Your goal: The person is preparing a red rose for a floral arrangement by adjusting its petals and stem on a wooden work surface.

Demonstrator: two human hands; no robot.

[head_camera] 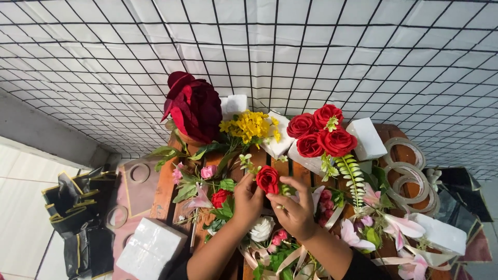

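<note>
Red and tightly furled, a single artificial rose [267, 179] sits at the centre of the frame, above the cluttered wooden surface [165, 194]. It lies between both hands: the left hand [248, 199] curls closed against its left side, while the right hand [294, 210] pinches its stem just below the bloom.

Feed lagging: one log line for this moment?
left hand: holds red rose | right hand: holds same rose | surroundings: white foam blocks, tape rolls
</note>
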